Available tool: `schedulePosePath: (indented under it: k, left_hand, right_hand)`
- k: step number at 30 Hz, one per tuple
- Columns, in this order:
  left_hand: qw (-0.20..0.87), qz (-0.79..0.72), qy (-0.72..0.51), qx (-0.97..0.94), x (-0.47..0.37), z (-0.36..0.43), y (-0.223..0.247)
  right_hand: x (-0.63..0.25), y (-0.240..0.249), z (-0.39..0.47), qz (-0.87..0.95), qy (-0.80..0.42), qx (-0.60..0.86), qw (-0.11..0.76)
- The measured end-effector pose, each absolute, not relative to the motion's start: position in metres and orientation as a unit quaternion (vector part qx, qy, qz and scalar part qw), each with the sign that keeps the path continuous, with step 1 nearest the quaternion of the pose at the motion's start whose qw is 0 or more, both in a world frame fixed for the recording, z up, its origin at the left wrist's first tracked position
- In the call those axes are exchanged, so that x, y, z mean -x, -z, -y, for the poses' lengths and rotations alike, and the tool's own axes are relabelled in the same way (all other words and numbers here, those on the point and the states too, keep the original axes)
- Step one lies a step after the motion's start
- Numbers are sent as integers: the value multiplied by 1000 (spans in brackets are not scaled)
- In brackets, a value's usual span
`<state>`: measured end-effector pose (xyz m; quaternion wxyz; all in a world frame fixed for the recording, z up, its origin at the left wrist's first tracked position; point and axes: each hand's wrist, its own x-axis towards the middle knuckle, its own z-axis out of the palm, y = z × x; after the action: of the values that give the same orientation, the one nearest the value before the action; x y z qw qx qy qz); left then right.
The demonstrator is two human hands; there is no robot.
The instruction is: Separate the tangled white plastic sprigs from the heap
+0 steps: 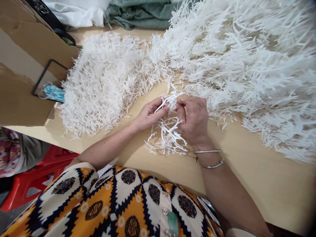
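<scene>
White branching plastic sprigs (172, 95) are pinched between the thumb and fingers of my left hand (151, 113), over the middle of the table. Close on the right, my right hand (194, 118) is closed with thumb against bent fingers, at the edge of the same sprigs; what sits inside its pinch is hidden. Below both hands lies a small loose bunch of white sprigs (170, 136) on the tabletop. A silver bangle (209, 161) circles my right wrist.
A dense heap of short white pieces (103, 75) covers the table's left side. A larger pile of long white sprigs (247, 65) fills the right. A cardboard box (27, 65) and a plastic cup (50, 91) stand left. Dark green cloth (140, 13) lies behind; a red stool (37, 177) is lower left.
</scene>
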<state>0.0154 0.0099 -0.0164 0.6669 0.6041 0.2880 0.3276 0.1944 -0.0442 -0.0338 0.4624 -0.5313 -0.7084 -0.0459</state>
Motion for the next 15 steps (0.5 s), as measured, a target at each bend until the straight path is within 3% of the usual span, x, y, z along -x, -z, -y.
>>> schedulePosePath:
  k: [4,10,15]
  left_hand:
    - [680,-268,-294,-616,-11,-12,21]
    - [717,-277,-269,-580,-8,-19,20]
    - [746,-200,-187,-607,-11,-8,13]
  right_hand:
    - [-192,40,43,711,60,576,399]
    - [-181,42,32,707,-23,625,329]
    - [-202,39,21,640,-69,678,354]
